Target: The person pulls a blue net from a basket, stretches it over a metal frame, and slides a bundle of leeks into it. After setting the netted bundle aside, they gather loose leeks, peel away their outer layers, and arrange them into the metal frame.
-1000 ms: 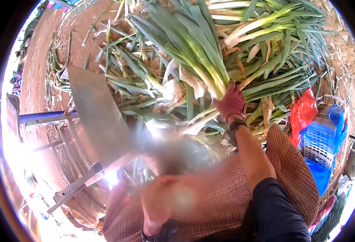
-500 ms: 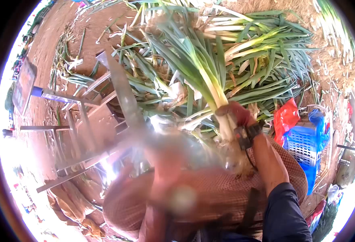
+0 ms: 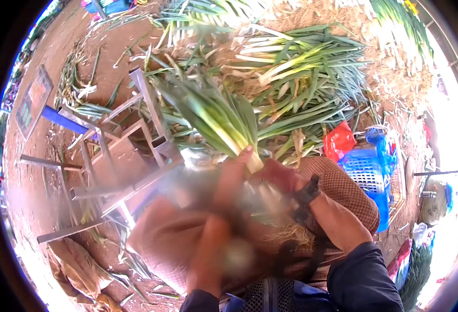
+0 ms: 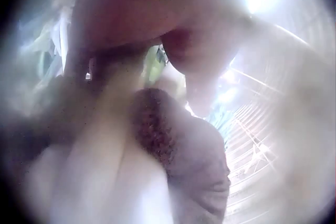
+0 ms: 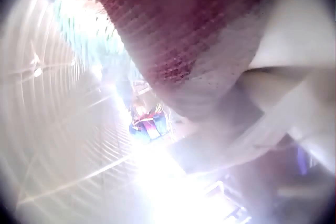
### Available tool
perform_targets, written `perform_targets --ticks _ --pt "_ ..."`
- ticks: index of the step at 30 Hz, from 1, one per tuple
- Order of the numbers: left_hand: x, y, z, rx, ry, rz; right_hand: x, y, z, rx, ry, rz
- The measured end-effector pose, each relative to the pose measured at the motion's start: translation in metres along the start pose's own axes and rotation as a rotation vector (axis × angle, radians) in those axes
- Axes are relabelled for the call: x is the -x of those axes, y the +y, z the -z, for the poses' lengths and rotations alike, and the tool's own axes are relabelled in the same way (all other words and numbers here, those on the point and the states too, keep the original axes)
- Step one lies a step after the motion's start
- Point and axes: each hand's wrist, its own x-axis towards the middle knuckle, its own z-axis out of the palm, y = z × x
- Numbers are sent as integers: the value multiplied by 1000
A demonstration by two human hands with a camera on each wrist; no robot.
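Observation:
In the head view, a bunch of leeks [image 3: 213, 122] slants up over the lap, green leaves pointing away and pale roots [image 3: 294, 235] towards the body. My right hand [image 3: 276, 176], in a dark red glove, grips the white stalks. Just left of it my bare left hand [image 3: 233, 174] is on the same stalks, thumb along the upper side. In the left wrist view the white stalks [image 4: 113, 166] run close under the blurred left hand [image 4: 152, 14], beside the gloved hand [image 4: 184, 150]. A haze blurs the lower middle of the head view.
A pile of leeks [image 3: 312, 67] covers the ground ahead. To the left stands a metal-bar frame [image 3: 151, 104]; a brown sack [image 3: 78, 265] lies below it. On the right are a blue basket [image 3: 369, 174] and a red plastic bag [image 3: 339, 141]. A checked cloth [image 3: 338, 195] covers the lap.
The right hand has taken the leeks from the pile and drawn them back over the lap. The left hand has come up to the stalks. The head view has shifted right.

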Motion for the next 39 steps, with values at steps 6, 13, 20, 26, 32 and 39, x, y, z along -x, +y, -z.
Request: perform_targets --ticks 6,13,20,26,32,39 --pt "-45 -16 30 -515 219 100 -4 35 -23 14 298 -626" --pt "-68 -51 95 -494 478 -32 -41 133 23 491 -161 -496" --pt "-107 -24 85 -514 470 90 -114 328 179 606 511 -798" --pt "-138 -49 129 -731 292 22 -170 353 267 -303 1068 -1201" --pt "-172 -22 84 -686 319 17 -177 377 251 -394 1346 -1046" --pt "-283 70 8 -1151 181 -456 -77 343 236 -1113 1116 -525"
